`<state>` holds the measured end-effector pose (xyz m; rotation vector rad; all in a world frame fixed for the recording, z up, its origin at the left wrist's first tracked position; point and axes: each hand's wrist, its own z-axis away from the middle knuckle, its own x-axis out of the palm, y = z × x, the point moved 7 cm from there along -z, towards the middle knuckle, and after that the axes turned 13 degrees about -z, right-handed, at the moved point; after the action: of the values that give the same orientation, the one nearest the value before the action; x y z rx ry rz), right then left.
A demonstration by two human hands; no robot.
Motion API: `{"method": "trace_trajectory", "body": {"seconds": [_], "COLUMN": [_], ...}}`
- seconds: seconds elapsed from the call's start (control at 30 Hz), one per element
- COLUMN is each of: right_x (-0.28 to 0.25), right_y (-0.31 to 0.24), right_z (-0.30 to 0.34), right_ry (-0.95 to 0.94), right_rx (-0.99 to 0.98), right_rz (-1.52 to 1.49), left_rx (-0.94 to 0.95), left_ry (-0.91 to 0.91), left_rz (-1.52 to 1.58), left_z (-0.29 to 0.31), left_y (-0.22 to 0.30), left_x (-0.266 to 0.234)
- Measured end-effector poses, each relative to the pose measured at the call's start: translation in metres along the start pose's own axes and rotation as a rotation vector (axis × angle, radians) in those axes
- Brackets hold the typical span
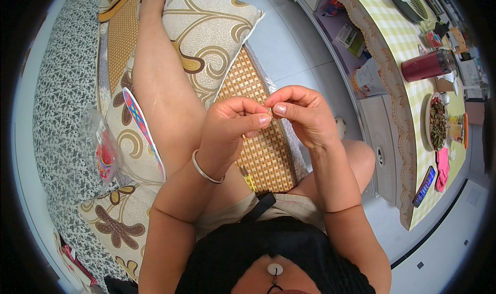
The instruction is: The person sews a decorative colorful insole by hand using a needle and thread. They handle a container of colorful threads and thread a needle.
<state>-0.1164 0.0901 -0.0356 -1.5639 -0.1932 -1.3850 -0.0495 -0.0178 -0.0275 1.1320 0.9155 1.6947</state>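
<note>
In front of my body, my left hand and my right hand meet with thumbs and forefingers pinched together, fingertips almost touching. Something tiny and thin seems to be between the tips, too small to name. A pale bangle circles my left wrist. Beside my outstretched left leg stands a colourful patterned insole with a white edge, seen nearly edge-on. Further left lies a clear plastic bag with red and multicoloured strands inside.
I sit on a couch with a woven mat and patterned cushions. To the right, a table with a checked cloth carries a dark red flask, a dish of dark pieces, a pink cloth and a phone.
</note>
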Motion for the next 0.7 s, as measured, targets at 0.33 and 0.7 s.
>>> {"method": "trace_trajectory", "body": {"seconds": [0.33,0.7], "right_x": [0.000,0.002], "right_y": [0.003,-0.007], "right_z": [0.000,0.004], "right_ry": [-0.013,0.046], "right_rx": [0.024,-0.113], "right_rz": [-0.083,0.153], "left_rx": [0.037,0.104], "left_ry": [0.016,0.056], "left_rz": [-0.112,-0.149], "left_z": [0.002,0.005], "left_y": [0.005,0.010], "left_x": [0.002,0.004]}}
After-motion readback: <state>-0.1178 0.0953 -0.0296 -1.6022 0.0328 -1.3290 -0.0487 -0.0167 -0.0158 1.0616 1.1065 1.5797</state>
